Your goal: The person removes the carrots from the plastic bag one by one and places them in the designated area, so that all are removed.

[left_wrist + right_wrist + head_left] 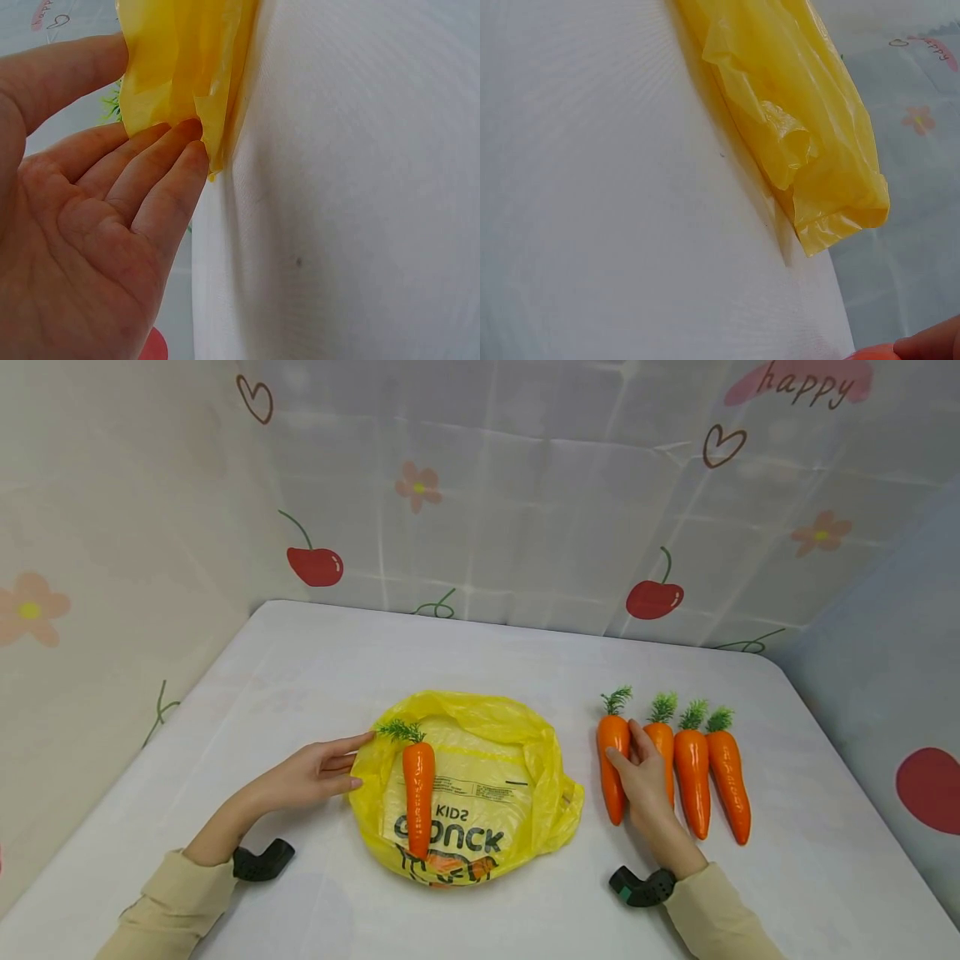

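Observation:
A yellow plastic bag [558, 752] lies with its mouth spread wide in the middle of the table, and one orange carrot [420, 793] with a green top is inside it. My left hand [303, 774] touches the bag's left side with relaxed fingers; the left wrist view shows the fingertips [196, 129] against the yellow film. To the right of the bag, my right hand [643, 777] holds another carrot [611, 752] between thumb and fingers. In the right wrist view only a bit of that hand [934, 341] shows, at the lower corner.
Beside my right hand lie three more carrots: one partly covered by the hand [661, 739], a middle one [693, 777] and a rightmost one [727, 781]. The white table [322, 652] is backed by a patterned curtain [525, 527].

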`<state>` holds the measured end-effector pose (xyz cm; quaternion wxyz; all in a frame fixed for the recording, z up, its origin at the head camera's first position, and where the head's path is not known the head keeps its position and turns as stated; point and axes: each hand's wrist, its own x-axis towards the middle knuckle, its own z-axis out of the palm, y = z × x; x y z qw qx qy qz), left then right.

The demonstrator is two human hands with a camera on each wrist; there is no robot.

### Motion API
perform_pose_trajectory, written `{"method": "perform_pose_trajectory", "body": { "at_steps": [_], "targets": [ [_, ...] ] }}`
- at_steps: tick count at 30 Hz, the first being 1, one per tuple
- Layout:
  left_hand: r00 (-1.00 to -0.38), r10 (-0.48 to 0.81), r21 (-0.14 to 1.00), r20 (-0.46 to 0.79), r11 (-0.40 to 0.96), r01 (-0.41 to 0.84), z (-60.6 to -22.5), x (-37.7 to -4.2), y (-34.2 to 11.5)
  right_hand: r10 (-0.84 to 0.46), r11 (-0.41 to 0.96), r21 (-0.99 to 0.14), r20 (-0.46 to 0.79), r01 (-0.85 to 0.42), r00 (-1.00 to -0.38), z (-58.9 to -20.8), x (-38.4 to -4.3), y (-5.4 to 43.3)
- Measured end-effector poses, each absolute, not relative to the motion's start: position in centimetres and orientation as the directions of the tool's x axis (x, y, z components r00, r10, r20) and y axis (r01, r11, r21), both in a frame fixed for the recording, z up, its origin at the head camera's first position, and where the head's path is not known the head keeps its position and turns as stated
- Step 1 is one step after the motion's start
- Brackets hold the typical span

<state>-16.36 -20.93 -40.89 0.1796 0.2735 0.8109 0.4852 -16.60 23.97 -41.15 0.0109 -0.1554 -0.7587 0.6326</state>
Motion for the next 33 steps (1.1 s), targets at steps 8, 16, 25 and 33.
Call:
{"method": "perform_pose_trajectory", "body": {
  "at_steps": [8, 16, 25, 33],
  "targets": [
    [-0.788, 0.615, 0.883, -0.027, 0.384, 0.269, -40.8, -16.3, -20.9, 0.274, 0.200, -0.962, -0.129, 0.188, -0.953, -41.1, -16.4, 23.8],
    [-0.785, 0.619, 0.885, -0.026, 0.379, 0.270, -40.8, -16.3, -20.9, 0.299, 0.210, -0.968, -0.069, 0.136, -0.952, -40.6, -16.1, 23.6],
    [-0.779, 0.627, 0.885, -0.018, 0.373, 0.279, -40.8, -16.3, -20.9, 0.251, 0.202, -0.979, 0.023, 0.029, -0.968, -38.4, -15.0, 22.7],
    [-0.777, 0.630, 0.882, -0.009, 0.371, 0.291, -41.0, -16.4, -21.0, 0.133, 0.039, -0.996, 0.090, -0.086, -0.987, -36.0, -14.8, 18.4]
  ]
}}
